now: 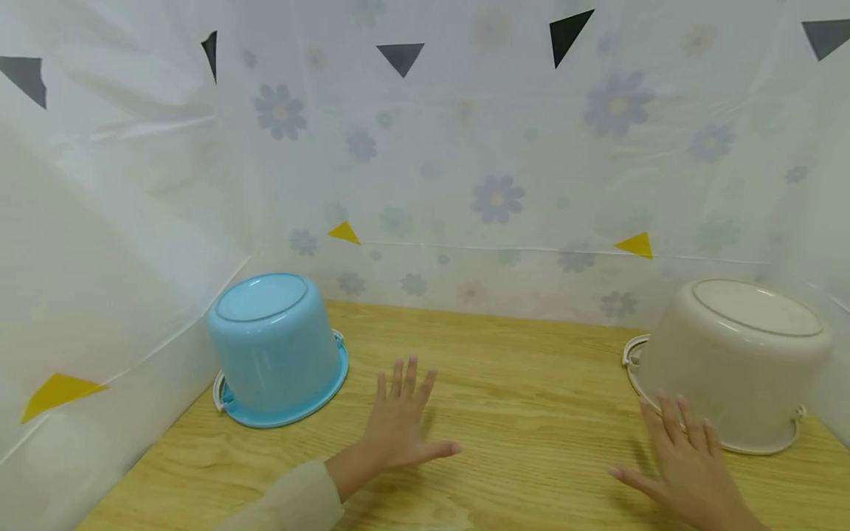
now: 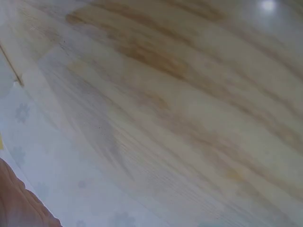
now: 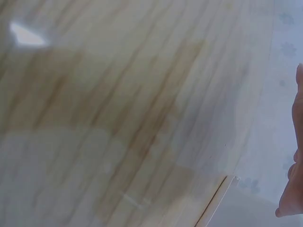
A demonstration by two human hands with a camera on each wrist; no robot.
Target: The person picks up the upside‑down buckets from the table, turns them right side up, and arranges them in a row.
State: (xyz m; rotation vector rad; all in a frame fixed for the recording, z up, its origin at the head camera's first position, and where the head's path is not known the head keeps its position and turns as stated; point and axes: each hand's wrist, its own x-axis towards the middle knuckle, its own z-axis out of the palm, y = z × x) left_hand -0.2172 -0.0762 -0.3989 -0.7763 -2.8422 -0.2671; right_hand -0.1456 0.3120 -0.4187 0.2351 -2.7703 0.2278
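Upside down on the table's left side stands a light blue bucket (image 1: 279, 361), its handle lying at the rim. A beige bucket (image 1: 724, 369), also inverted, is at the right. My left hand (image 1: 398, 428) is spread palm down over the wood with nothing in it, to the right of the blue bucket. The right hand (image 1: 690, 464) has its fingers extended too, and its fingertips overlap the lower part of the beige bucket in the head view. Each wrist view catches just an edge of its hand, the left hand (image 2: 21, 201) and the right hand (image 3: 296, 156).
The wood-grain table (image 1: 505, 398) lies between white sheet walls. Behind it hangs a flower-patterned sheet (image 1: 432, 169) with black triangles above and yellow triangles (image 1: 636, 245) lower down. The left sheet wall (image 1: 119, 221) runs close beside the blue bucket.
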